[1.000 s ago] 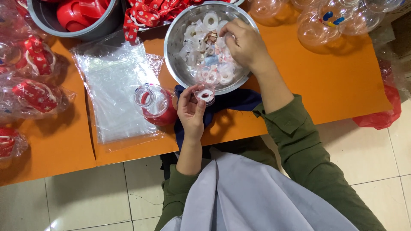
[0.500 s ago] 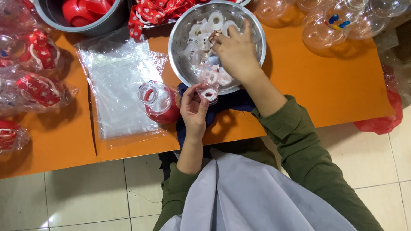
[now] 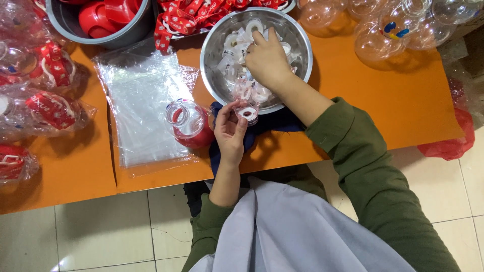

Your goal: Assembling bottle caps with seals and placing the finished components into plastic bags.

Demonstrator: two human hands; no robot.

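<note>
at table edge left hand point(image 3: 229, 132) pinches ring point(image 3: 247, 112); right hand point(image 3: 265, 58) (fingers curled) inside bowl point(image 3: 302, 48).

Shiny metal, clear plastic, soft cloth on a smooth orange table

The round bowl point(image 3: 297, 43) at the far edge of the table point(image 3: 378, 106) is shiny, smooth metal, full of small white plastic rings point(image 3: 237, 45), some in thin clear wrap. The left hand point(image 3: 230, 132) holds one glossy ring piece point(image 3: 248, 113), white and clear with red inside. The small bottle point(image 3: 189, 123) is clear, glossy plastic with red in it. The flat bags point(image 3: 138, 100) are thin, see-through and crinkly. The round shells point(image 3: 388, 30) at the far right corner are clear, shiny plastic. The dark blue cloth point(image 3: 282, 121) looks soft and matt. The table top is smooth orange, a bit dull. The grey bucket point(image 3: 70, 25) is dull plastic.
</note>
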